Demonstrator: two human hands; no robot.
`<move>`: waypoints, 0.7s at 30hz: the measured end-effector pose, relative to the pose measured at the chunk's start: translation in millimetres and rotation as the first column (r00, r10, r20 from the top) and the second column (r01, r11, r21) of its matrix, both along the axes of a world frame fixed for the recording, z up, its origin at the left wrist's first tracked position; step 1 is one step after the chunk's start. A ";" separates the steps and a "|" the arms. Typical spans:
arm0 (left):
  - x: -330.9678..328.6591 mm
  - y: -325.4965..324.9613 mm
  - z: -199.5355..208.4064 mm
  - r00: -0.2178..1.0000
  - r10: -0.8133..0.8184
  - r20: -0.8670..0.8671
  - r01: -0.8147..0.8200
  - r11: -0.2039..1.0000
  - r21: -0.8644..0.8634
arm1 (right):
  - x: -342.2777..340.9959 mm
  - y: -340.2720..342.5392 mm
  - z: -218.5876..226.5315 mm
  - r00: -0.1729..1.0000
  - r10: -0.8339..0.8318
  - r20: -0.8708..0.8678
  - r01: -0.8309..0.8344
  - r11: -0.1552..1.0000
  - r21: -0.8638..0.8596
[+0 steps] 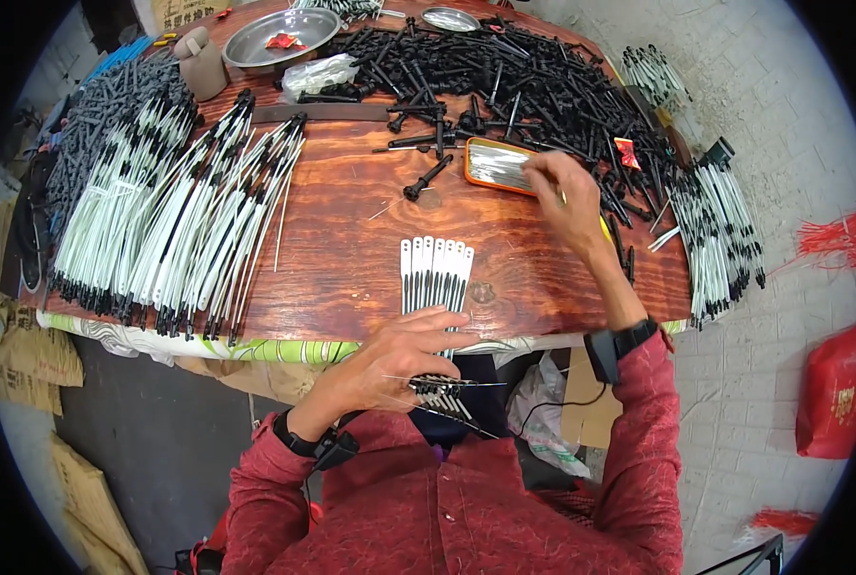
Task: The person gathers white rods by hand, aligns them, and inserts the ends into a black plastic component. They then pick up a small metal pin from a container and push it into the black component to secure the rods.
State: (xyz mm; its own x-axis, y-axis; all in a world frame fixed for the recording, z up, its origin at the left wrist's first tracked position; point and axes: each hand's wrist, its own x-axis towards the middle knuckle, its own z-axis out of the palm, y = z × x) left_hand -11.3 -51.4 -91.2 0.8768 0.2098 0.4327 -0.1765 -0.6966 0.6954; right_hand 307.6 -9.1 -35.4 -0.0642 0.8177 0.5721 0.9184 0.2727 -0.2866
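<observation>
My left hand (394,356) is at the table's near edge, its fingers closed over a fanned row of flat white strips (434,259). Each strip has a holed, rounded end and a black part along it. Below the fingers, dark ends and thin metal pins (447,385) stick out sideways. My right hand (570,199) is at the right end of a shallow orange-rimmed tray (470,171) filled with thin silver pins (498,163). Its fingertips are pinched together; what they hold, if anything, is too small to make out. A single black plastic rod (428,178) lies left of the tray.
Black plastic rods (543,86) are heaped across the far side. Bundled white-and-black strips stand at left (174,220) and right (725,235). Grey parts (88,134) are piled at far left. A metal bowl (241,50) sits at the back. A red bag (835,393) is at right.
</observation>
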 end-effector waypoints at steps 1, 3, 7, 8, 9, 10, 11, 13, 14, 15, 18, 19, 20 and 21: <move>-1.3 0.4 -0.9 1.000 0.011 -0.001 -0.011 1.000 -0.005 | -12.0 -14.9 1.7 0.996 0.010 -0.085 -0.021 0.993 -0.119; -2.0 -0.5 -0.9 1.000 0.016 0.015 -0.016 1.000 -0.016 | -29.1 -45.4 -5.4 0.989 0.073 -0.131 -0.104 0.961 -0.254; -0.3 -0.3 4.1 0.999 -0.005 0.036 0.006 1.000 -0.024 | -51.6 -87.4 -12.7 0.970 0.227 -0.084 -0.242 0.916 -0.321; -0.8 0.4 4.0 0.999 -0.012 0.038 0.012 1.000 -0.021 | -55.2 -90.6 -12.7 0.970 0.227 -0.083 -0.242 0.915 -0.323; -1.3 0.3 2.8 0.999 -0.011 0.038 0.012 1.000 -0.022 | -58.5 -93.1 -11.9 0.967 0.243 -0.079 -0.255 0.913 -0.318; -1.8 0.2 1.2 1.000 -0.008 0.029 0.009 1.000 -0.013 | -61.1 -95.0 -11.1 0.963 0.259 -0.075 -0.270 0.911 -0.312; -2.4 0.0 -0.2 1.000 -0.004 0.019 0.004 1.000 -0.003 | -62.4 -96.3 -11.3 0.959 0.276 -0.071 -0.284 0.908 -0.307; -2.1 -0.8 0.7 1.000 -0.001 0.008 0.001 1.000 0.007 | -63.0 -98.9 -12.7 0.958 0.276 -0.072 -0.285 0.906 -0.313; -1.4 -1.6 3.8 1.000 0.003 0.016 -0.003 1.000 -0.008 | -62.9 -100.2 -13.1 0.959 0.276 -0.071 -0.284 0.904 -0.319; -0.7 -2.4 6.8 1.000 0.007 0.024 -0.006 1.000 -0.023 | -62.9 -100.9 -13.5 0.959 0.275 -0.070 -0.283 0.902 -0.326; 0.0 -3.2 7.9 1.000 0.012 0.027 -0.011 0.999 -0.035 | -63.5 -100.6 -13.3 0.959 0.268 -0.091 -0.283 0.902 -0.326; 0.1 -3.3 7.6 1.000 0.014 0.024 -0.013 0.999 -0.032 | -63.8 -100.3 -13.4 0.959 0.265 -0.100 -0.283 0.902 -0.325; 0.1 -3.3 7.4 1.000 0.016 0.021 -0.015 0.999 -0.029 | -64.1 -100.3 -13.6 0.959 0.265 -0.101 -0.283 0.902 -0.325; 0.0 -3.3 7.3 1.000 0.015 0.020 -0.015 0.999 -0.029 | -64.3 -100.2 -13.8 0.961 0.258 -0.102 -0.278 0.901 -0.332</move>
